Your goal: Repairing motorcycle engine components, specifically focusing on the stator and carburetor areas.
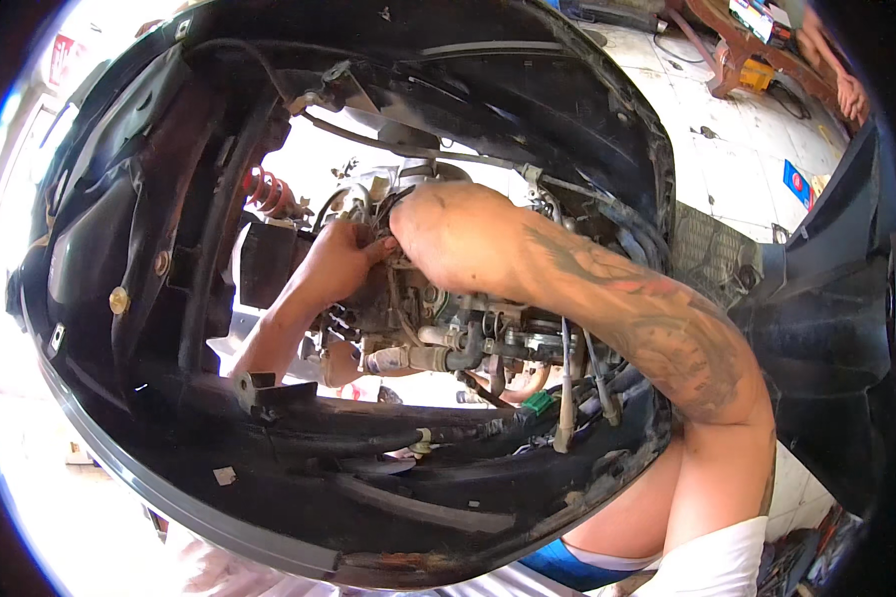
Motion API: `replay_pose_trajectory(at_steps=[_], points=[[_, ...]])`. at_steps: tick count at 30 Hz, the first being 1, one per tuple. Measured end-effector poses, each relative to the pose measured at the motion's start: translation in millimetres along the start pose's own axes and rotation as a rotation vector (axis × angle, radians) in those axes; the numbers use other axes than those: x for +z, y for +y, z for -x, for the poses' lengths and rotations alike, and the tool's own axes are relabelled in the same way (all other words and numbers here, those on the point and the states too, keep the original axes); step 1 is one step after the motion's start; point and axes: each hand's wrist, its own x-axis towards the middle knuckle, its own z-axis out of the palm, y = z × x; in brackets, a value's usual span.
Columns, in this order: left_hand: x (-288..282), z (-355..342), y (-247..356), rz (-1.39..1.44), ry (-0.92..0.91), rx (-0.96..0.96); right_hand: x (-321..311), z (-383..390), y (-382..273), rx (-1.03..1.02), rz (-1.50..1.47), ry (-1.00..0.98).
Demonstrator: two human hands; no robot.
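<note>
Both arms reach into the opening of a black scooter body (418,517), down to the engine (448,328). My left hand (334,264) comes up through the opening's left side. Its thumb and fingers press together at a dark part on top of the engine; what they pinch is too small to make out. Beside it, my right hand (433,224) bends down over the same spot, its fingers hidden behind the back of the hand. The tattooed right forearm crosses above hoses (408,358) and cables. A green connector (540,402) hangs lower right of the engine.
Left of the engine are a red spring (271,191) and a black box-shaped part (267,264). The body's rim surrounds both arms. On the pale tiled floor lies a blue package (797,184). Another person's hand (851,99) shows near a brown wooden stand (727,45).
</note>
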Motion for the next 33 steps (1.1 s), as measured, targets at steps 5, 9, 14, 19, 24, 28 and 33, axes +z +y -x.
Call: replay_pose_trajectory(at_steps=[5, 9, 14, 19, 24, 28, 33], points=[[5, 3, 37, -0.196, 0.041, -0.025, 2, -20, 29, -0.082, 0.277, 0.035], [11, -9, 19, -0.185, 0.01, 0.067, 14, -9, 32, 0.05, -0.326, 0.289], [16, -1, 6, -0.25, 0.225, 0.165, 38, -36, 31, -0.298, 0.416, 0.35], [15, 7, 9, -0.074, 0.208, 0.17, 47, -35, 2, -0.371, 1.02, 0.469], [17, -4, 17, -0.091, 0.137, 0.099, 40, -50, 7, -0.296, 0.875, 0.176], [15, 5, 29, -0.171, 0.199, 0.034, 51, -67, 44, -0.381, 0.551, 0.335], [14, -9, 16, -0.14, 0.06, 0.101, 69, -61, 66, -0.365, 0.608, 0.468]])
